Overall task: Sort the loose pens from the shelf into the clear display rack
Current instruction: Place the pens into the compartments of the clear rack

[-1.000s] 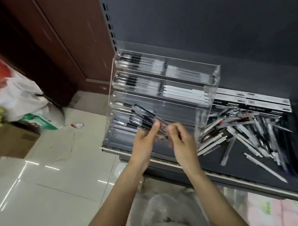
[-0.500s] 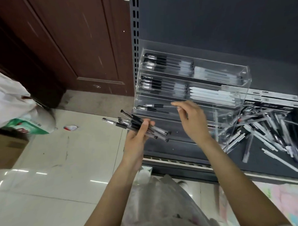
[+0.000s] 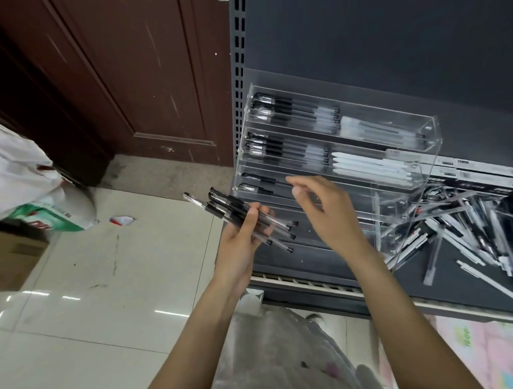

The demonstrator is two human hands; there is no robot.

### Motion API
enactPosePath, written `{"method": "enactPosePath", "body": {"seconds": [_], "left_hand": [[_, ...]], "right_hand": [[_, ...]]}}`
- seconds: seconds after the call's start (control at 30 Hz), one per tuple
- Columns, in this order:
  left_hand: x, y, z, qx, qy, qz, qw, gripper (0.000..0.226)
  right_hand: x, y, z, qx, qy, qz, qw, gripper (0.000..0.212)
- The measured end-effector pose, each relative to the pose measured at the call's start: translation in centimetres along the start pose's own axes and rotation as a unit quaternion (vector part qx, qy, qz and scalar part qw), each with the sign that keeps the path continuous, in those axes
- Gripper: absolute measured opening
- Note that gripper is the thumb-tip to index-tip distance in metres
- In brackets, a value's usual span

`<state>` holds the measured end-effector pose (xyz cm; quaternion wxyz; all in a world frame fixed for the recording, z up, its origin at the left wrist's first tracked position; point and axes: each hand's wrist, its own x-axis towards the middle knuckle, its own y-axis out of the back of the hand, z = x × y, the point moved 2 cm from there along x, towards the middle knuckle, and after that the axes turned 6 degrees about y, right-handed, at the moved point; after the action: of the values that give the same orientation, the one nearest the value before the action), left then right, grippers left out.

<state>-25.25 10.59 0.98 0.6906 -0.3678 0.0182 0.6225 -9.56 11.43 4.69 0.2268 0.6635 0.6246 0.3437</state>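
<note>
The left hand [image 3: 239, 242] grips a bundle of black-capped clear pens [image 3: 244, 217] just left of the clear acrylic display rack [image 3: 395, 164]. The right hand [image 3: 323, 209], fingers loosely curled, holds nothing near the third tier. Best draw one pen at a time and lay it parallel to those already there.

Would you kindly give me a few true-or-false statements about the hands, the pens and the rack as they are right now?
1. The left hand grips a bundle of black-capped pens. True.
2. The right hand holds a white pen. False: it holds nothing, fingers loosely curled in front of the clear display rack.
3. The rack's top tier is bare. False: it holds black-capped pens on its left and whitish pens on its right.
4. A pile of loose pens lies on the dark shelf right of the rack. True.
5. The rack stands on the tiled floor. False: it stands on the shelf.
</note>
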Motion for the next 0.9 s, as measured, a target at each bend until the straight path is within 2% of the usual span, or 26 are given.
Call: {"method": "enactPosePath", "body": {"seconds": [0.07, 0.13, 0.23, 0.33, 0.43, 0.63, 0.9], "left_hand": [[0.1, -0.3, 0.1, -0.004, -0.002, 0.001, 1.000, 0.019], [0.2, -0.7, 0.1, -0.001, -0.005, -0.005, 1.000, 0.020], [0.4, -1.6, 0.0, 0.018, -0.013, -0.018, 1.000, 0.022], [0.5, -2.0, -0.1, 0.034, -0.021, -0.022, 0.999, 0.027], [0.6, -1.8, -0.2, -0.007, -0.017, -0.011, 1.000, 0.023], [0.6, -1.1, -0.1, -0.079, 0.004, 0.006, 0.997, 0.020], [0.3, -0.8, -0.1, -0.096, 0.009, 0.006, 0.995, 0.021]], "right_hand": [[-1.1, 0.4, -1.5, 0.041, -0.009, -0.021, 0.999, 0.025], [-2.0, 0.3, -2.2, 0.002, 0.014, -0.027, 1.000, 0.022], [-2.2, 0.1, -1.8, -0.024, 0.028, 0.015, 0.999, 0.010], [-2.0, 1.1, -0.7, -0.012, 0.020, 0.073, 0.997, 0.008], [-1.9, 2.5, 1.7, -0.020, 0.000, 0.112, 0.993, 0.007], [-0.4, 1.5, 4.5, -0.095, -0.009, 0.070, 0.993, 0.007], [1.6, -0.5, 3.7, -0.241, 0.026, 0.002, 0.970, 0.012]]}}
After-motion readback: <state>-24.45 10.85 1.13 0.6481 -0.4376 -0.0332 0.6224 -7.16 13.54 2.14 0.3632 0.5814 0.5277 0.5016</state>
